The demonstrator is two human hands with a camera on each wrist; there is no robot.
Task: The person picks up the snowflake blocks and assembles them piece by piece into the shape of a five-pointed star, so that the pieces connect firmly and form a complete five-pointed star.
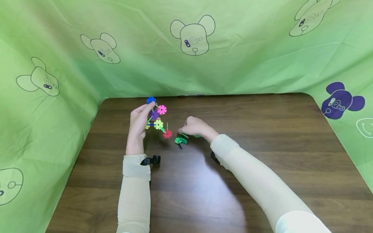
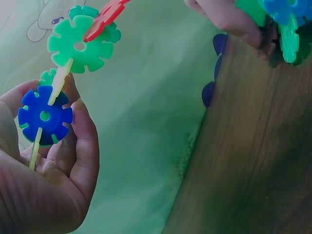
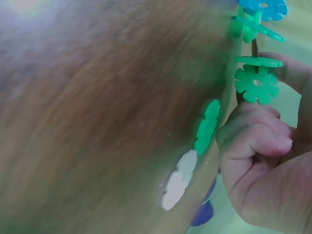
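Observation:
My left hand (image 1: 138, 122) grips a linked chain of notched plastic snowflake discs. In the head view, blue (image 1: 151, 100), pink (image 1: 162, 109), purple (image 1: 154, 114), yellow (image 1: 158, 124) and red (image 1: 167, 134) discs show on it. The left wrist view shows a blue disc (image 2: 45, 116) among the curled fingers and a green disc (image 2: 80, 45) above. To the right, my right hand (image 1: 196, 126), fingers curled, pinches a small cluster of mostly green snowflake discs (image 1: 181, 140). A green disc (image 3: 257, 84) sits by its fingertips, a blue one (image 3: 264, 7) farther along. The fingers partly hide the cluster.
A loose green disc (image 3: 207, 127) and a white disc (image 3: 180, 180) lie on the brown wooden table (image 1: 186, 194) close to the right hand. Green printed cloth (image 1: 140, 71) rises behind the table and along both sides. Each wrist wears a black strap mount (image 1: 151, 160).

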